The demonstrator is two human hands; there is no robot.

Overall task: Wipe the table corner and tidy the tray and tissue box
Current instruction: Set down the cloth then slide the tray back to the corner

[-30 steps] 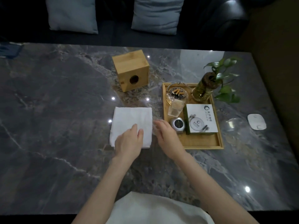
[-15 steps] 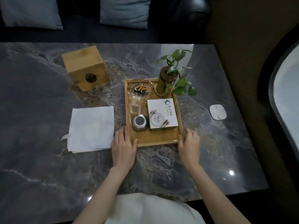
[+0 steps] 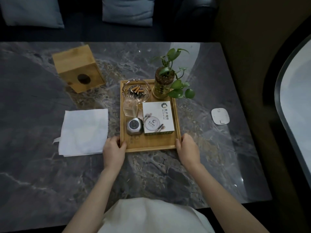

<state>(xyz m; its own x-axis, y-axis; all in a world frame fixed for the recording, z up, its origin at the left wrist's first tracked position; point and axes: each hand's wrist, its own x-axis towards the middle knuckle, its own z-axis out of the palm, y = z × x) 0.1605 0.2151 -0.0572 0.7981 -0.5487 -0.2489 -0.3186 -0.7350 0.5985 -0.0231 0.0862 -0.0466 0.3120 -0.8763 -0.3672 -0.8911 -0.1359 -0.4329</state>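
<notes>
Wooden tray held at its two near corners, ready to be shifted on the table.
Head view: the left hand curls over the near-left corner and the right hand over the near-right, both clamped on the rim; the tidying step appears to be in hand, and the next move likely calls for a level, slow slide or lift, since the ashtray with butts, plant jar and white box stand loose inside. Pale bamboo, shallow-rimmed, it lies mid-table, right of the folded white cloth; the tissue box stands skewed, well apart at far left.
</notes>
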